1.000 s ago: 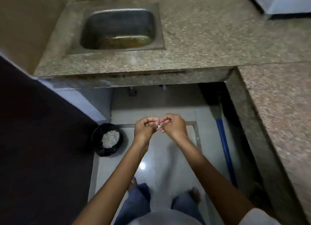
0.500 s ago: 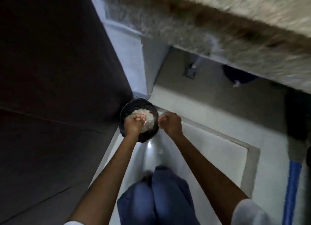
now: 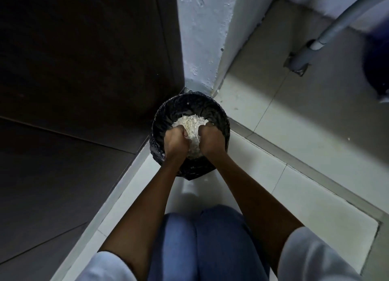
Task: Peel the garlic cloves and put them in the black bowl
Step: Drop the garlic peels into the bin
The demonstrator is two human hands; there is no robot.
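White, papery garlic peels (image 3: pixel 190 123) heap in a round black bin (image 3: pixel 189 101) lined with crinkled plastic, standing on a glossy, pale tiled floor (image 3: pixel 294 144). The left hand (image 3: pixel 175 140) and right hand (image 3: pixel 211 140) sit just above the heap, apart. The fingers are curled tight, and whether they grip anything cannot be told.

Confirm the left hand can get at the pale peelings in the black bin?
Probably yes. The left hand is right over the pale peelings, inside the open rim of the black bin, with nothing between; the right hand beside it leaves the pile's middle free.
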